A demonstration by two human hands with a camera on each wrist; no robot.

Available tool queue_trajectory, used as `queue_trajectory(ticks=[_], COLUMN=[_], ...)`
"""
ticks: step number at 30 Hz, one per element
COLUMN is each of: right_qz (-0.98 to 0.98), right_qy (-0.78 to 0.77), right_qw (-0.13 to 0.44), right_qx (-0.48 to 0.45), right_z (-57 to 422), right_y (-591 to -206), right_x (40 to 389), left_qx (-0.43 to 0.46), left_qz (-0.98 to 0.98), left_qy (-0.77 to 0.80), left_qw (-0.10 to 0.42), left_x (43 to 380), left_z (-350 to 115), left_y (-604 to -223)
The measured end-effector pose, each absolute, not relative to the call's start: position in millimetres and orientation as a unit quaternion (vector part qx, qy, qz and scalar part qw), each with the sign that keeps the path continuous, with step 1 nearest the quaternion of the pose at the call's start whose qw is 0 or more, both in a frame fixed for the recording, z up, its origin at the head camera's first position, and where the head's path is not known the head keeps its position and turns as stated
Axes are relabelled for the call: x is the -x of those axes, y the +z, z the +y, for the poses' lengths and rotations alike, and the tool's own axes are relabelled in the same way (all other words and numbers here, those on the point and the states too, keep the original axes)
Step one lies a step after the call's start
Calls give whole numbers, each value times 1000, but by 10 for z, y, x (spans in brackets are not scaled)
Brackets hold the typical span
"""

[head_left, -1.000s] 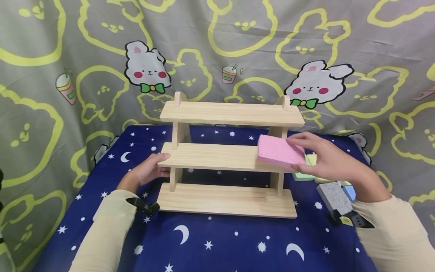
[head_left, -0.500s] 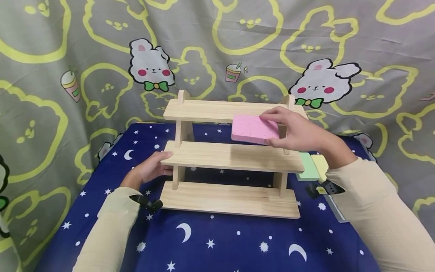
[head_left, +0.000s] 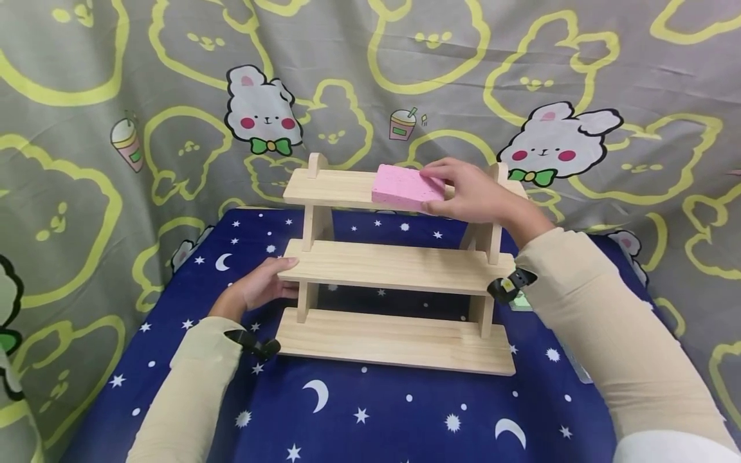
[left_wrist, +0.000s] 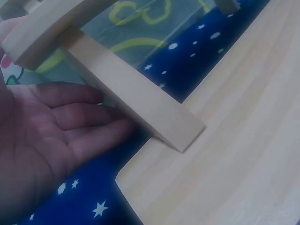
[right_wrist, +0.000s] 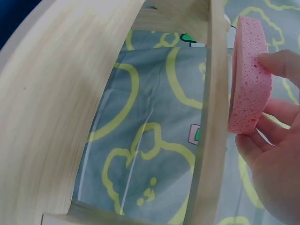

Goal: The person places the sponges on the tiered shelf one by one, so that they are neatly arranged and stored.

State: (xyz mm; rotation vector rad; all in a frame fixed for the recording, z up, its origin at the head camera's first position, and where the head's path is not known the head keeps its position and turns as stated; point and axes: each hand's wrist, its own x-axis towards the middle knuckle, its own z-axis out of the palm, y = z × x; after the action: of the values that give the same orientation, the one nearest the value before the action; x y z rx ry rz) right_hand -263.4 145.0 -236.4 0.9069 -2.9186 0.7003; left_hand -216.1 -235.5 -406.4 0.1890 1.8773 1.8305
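Pink sponge (head_left: 405,186): in the right hand, at the top tier of a stand.

Background: grey curtain (head_left: 341,38) printed with yellow outlines and white rabbit heads. Below it, dark blue cloth (head_left: 399,427) with white moons and stars.

On the cloth: three-tier wooden stand (head_left: 393,265), upright, tiers stepping up toward the curtain.

Cream sleeves (head_left: 602,321) on both arms; the right one crosses in front of the stand's right end.

Left hand (head_left: 263,284): grips the left end of the middle tier, thumb on top, fingers below. Left wrist view shows those fingers beside an upright.

Right hand (head_left: 471,193): clamped on the sponge, thumb at the near side, fingers at the far side.

Sponge relative to grip: only its right end sits between thumb and fingers; most of the body projects leftward past the fingertips. Long side runs roughly along the board, broad face up, near the middle of the top tier and overlapping its front edge in the head view. Right wrist view puts it just beside the board; cannot tell whether the two touch. Pores visible on its surface.

Smallest noted: green piece (head_left: 520,302), right of the stand, mostly hidden by the right sleeve.
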Motion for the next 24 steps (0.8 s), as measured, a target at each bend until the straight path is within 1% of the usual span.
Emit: queue_trajectory(ticks=[4, 11, 24], right_qz=[-932, -922, -918], right_qy=[213, 211, 205], right_qw=[-12, 0, 3], right_qx=[-293, -326, -338], right_z=[1331, 1110, 700], right_y=[-2394, -2423, -2446], right_x=[2736, 2865, 2939], left_qx=[-66, -70, -71], left_qz=[693, 689, 690], left_qy=[670, 673, 674], left_qw=[258, 258, 254], left_x=[2160, 2191, 2191], left_z=[-2369, -2396, -2387], left_y=[-4079, -4085, -4066])
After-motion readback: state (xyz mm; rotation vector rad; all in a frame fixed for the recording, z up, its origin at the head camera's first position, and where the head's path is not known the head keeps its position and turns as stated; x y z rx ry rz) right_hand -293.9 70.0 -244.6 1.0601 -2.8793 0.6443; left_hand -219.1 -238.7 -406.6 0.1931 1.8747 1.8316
